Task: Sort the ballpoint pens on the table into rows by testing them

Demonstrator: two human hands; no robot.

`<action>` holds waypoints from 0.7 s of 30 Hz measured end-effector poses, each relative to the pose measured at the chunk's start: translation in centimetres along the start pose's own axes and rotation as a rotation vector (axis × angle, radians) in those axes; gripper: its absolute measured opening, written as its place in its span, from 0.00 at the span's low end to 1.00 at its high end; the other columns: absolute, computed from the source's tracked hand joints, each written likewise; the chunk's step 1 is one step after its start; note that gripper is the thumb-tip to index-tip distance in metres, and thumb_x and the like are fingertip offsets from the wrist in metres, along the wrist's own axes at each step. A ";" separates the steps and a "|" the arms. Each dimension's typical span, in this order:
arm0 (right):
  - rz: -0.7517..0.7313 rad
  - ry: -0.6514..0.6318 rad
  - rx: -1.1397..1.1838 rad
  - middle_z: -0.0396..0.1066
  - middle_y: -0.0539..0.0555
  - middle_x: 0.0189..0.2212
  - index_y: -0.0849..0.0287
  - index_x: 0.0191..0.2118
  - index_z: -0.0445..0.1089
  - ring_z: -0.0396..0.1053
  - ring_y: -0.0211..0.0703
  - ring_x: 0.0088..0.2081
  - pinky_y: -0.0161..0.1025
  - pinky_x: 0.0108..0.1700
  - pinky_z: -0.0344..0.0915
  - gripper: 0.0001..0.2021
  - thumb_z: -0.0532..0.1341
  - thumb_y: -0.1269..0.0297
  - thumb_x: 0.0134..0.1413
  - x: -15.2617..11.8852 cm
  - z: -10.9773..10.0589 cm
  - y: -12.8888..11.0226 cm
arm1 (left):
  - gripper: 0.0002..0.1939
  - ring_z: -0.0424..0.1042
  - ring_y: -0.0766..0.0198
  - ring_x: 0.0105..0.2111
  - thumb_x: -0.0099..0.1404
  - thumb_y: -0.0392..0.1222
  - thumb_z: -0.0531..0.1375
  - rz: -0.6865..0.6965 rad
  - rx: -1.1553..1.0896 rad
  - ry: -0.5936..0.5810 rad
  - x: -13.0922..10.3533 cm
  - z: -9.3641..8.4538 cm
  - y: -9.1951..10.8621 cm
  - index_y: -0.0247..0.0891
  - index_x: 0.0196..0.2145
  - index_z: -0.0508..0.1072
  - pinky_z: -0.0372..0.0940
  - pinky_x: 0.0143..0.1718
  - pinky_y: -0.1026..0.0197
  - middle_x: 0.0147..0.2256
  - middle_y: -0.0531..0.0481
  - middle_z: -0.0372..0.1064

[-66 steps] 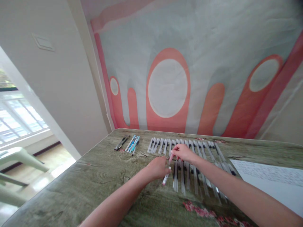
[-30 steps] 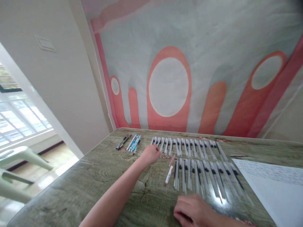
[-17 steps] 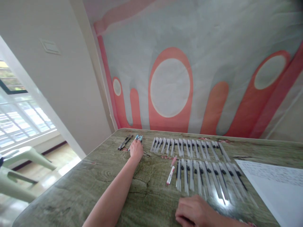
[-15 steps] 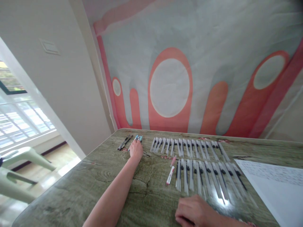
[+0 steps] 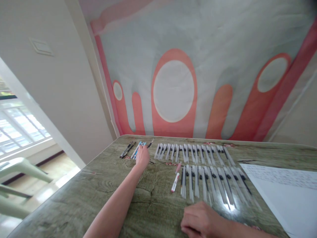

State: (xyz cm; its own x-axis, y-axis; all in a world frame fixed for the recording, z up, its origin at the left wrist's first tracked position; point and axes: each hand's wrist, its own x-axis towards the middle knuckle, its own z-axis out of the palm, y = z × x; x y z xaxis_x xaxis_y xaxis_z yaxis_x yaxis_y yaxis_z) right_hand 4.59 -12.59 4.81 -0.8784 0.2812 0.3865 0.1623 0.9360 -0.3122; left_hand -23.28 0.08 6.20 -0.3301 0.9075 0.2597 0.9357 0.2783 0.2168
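Note:
My left hand [image 5: 143, 156] reaches to the far left of the table, fingers closed around a pen [image 5: 149, 144] whose black end and clear tip stick out past the fingertips. Just beside and partly under that hand lie several blue-and-white pens [image 5: 136, 150]. Left of them rest a few black pens [image 5: 127, 149]. My right hand [image 5: 198, 219] is curled in a loose fist on the near part of the table, below the front row of clear pens [image 5: 205, 181]. Nothing shows in its fingers.
A back row of clear pens with black grips [image 5: 190, 153] runs across the table [image 5: 119, 185]. A white-and-pink pen [image 5: 175, 182] lies uncapped near its pink cap [image 5: 178, 167]. Handwritten paper [image 5: 292, 191] covers the right side. A green stool [image 5: 22, 168] stands at left.
My left hand has shifted slightly, and a black-ended pen now shows at its fingertips. My right hand stays in its fist. The whole view has moved a little.

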 end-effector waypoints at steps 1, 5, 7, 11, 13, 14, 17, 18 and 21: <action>0.002 0.010 0.007 0.68 0.50 0.21 0.57 0.27 0.65 0.63 0.33 0.24 0.33 0.25 0.52 0.09 0.50 0.69 0.53 0.0 -0.1 0.0 | 0.15 0.63 0.58 0.44 0.62 0.36 0.44 0.020 -0.057 0.005 0.1 0.0 0.4 0.30 0.44 0.62 0.57 0.43 0.57 0.44 0.36 0.60; 0.078 0.066 0.097 0.67 0.51 0.21 0.58 0.28 0.66 0.62 0.34 0.24 0.32 0.26 0.53 0.09 0.50 0.68 0.53 -0.1 -0.3 -0.1 | 0.14 0.66 0.68 0.32 0.63 0.36 0.43 0.118 -0.301 -0.067 -0.2 -0.2 2.7 0.31 0.42 0.63 0.61 0.34 0.65 0.35 0.45 0.66; 0.201 0.154 0.214 0.66 0.51 0.22 0.59 0.28 0.66 0.61 0.34 0.24 0.32 0.27 0.55 0.09 0.50 0.67 0.53 -0.1 -0.4 0.1 | 0.13 0.65 0.71 0.26 0.62 0.37 0.44 0.166 -0.610 -0.220 -1.1 -0.5 4.4 0.31 0.39 0.64 0.59 0.28 0.68 0.30 0.48 0.66; 0.569 0.496 0.540 0.63 0.50 0.25 0.58 0.35 0.64 0.60 0.34 0.25 0.32 0.27 0.58 0.10 0.51 0.59 0.54 0.1 -0.8 1.4 | 0.17 0.58 0.75 0.20 0.59 0.47 0.49 0.088 -1.231 -0.641 -4.8 -1.8 8.2 0.32 0.40 0.64 0.54 0.22 0.70 0.27 0.52 0.62; 0.723 0.670 0.710 0.62 0.49 0.25 0.58 0.43 0.61 0.59 0.34 0.23 0.31 0.24 0.58 0.15 0.52 0.55 0.53 0.3 -1.4 2.5 | 0.22 0.57 0.74 0.20 0.59 0.53 0.48 0.031 -1.359 -0.790 -7.1 -2.2 10.0 0.33 0.43 0.64 0.53 0.22 0.70 0.24 0.54 0.60; 0.776 0.745 0.777 0.61 0.49 0.24 0.58 0.45 0.59 0.58 0.34 0.22 0.31 0.22 0.57 0.18 0.52 0.54 0.52 0.4 -1.8 3.0 | 0.24 0.56 0.75 0.19 0.58 0.56 0.48 0.009 -1.390 -0.854 -8.3 -2.2 10.8 0.34 0.43 0.64 0.51 0.21 0.70 0.23 0.55 0.59; 0.844 0.891 0.868 0.59 0.47 0.21 0.58 0.47 0.59 0.56 0.34 0.20 0.31 0.21 0.57 0.22 0.54 0.51 0.50 0.4 -3.0 4.4 | 0.23 0.53 0.76 0.17 0.56 0.57 0.50 0.030 -1.404 -0.956 -11.3 -2.0 12.5 0.34 0.38 0.65 0.47 0.19 0.70 0.21 0.56 0.58; 0.842 0.907 0.879 0.58 0.47 0.20 0.59 0.46 0.61 0.56 0.34 0.20 0.31 0.21 0.57 0.21 0.54 0.51 0.49 0.4 -3.3 4.7 | 0.21 0.52 0.76 0.16 0.56 0.56 0.51 0.041 -1.396 -0.971 -12.0 -1.8 12.9 0.34 0.36 0.65 0.47 0.19 0.70 0.20 0.57 0.57; 0.832 0.879 0.915 0.58 0.47 0.19 0.60 0.39 0.65 0.56 0.34 0.21 0.31 0.21 0.55 0.18 0.55 0.51 0.49 0.3 -3.6 5.1 | 0.20 0.55 0.75 0.17 0.55 0.55 0.53 0.019 -1.435 -0.977 -13.4 -1.4 13.4 0.33 0.32 0.65 0.50 0.21 0.69 0.20 0.55 0.59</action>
State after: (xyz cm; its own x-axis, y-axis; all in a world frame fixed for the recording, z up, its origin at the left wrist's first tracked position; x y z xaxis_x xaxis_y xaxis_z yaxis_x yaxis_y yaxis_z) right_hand 6.76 -7.02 6.46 -0.0877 0.9901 0.1097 -0.1551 0.0952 -0.9833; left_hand -6.51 -8.79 6.95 0.3764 0.8978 -0.2285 -0.0865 0.2796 0.9562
